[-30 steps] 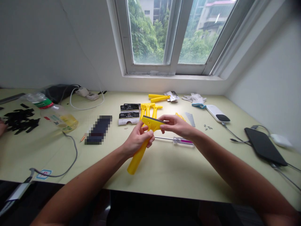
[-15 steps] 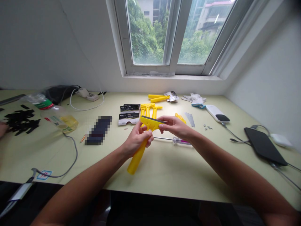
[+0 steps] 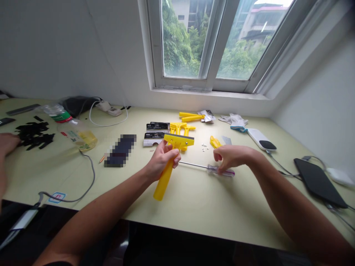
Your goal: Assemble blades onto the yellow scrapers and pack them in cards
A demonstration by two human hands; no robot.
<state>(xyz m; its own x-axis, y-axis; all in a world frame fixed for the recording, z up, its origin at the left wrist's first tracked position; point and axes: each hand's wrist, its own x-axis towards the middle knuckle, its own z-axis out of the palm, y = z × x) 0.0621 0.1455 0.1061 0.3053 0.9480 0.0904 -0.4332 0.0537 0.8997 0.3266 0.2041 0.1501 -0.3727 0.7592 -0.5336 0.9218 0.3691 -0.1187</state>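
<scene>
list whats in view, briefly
held scraper: 1, yellow, centre
lying scrapers: several, yellow, centre
handles: 2, yellow, back
moulded piece: 1, yellow, centre
screwdriver: 1, clear-purple, centre
small parts: several, pale, centre
plate: 1, grey, centre
boxes: 2, black-white, centre
gloves: unclear, white, back
device: 1, white, right
phone: 1, black, right
bottle: 1, clear, left
strips: many, black, left
window: 1, grey, back
table: 1, pale, below
co-worker's hand: 1, bare, left
left hand: 1, bare, holding scraper
right hand: 1, bare, at screwdriver
</scene>
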